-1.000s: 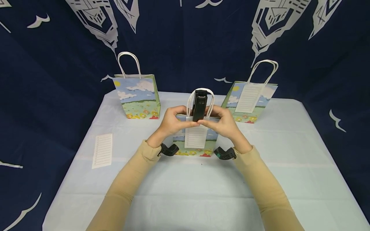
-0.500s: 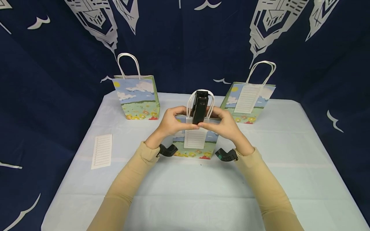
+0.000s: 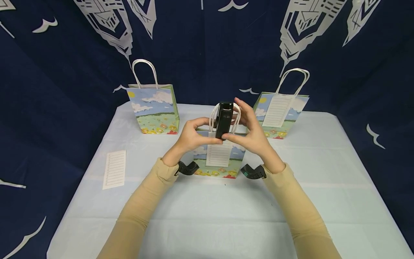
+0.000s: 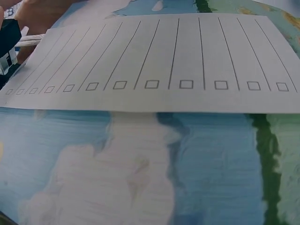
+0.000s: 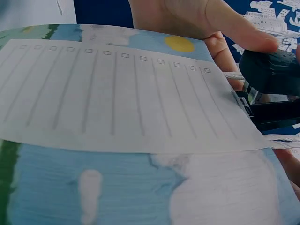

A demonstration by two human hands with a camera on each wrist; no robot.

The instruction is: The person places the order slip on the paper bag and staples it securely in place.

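Note:
In the head view a black stapler (image 3: pixel 224 120) stands over the top edge of the front paper gift bag (image 3: pixel 202 167), between its white twisted handles. In the right wrist view its jaws lie at the edge of the lined card (image 5: pixel 117 93) on the bag's face. My left hand (image 3: pixel 191 135) grips the stapler, thumb on its near end and fingers behind the bag. My right hand (image 3: pixel 253 135) holds it from the other side, thumb on that same end, index finger raised beside the handle. Its other fingers are partly hidden behind the handles.
A similar bag (image 3: pixel 155 111) stands at the back left. At the back right is another bag (image 3: pixel 292 120) with a lined card (image 3: pixel 279 109) on its front. A loose lined card (image 3: pixel 114 169) lies on the left of the white-covered table (image 3: pixel 226 219).
My right hand has loosened: its index finger has lifted up and away from behind the bag, while the thumb stays on the stapler. The left hand and stapler hold nearly the same place.

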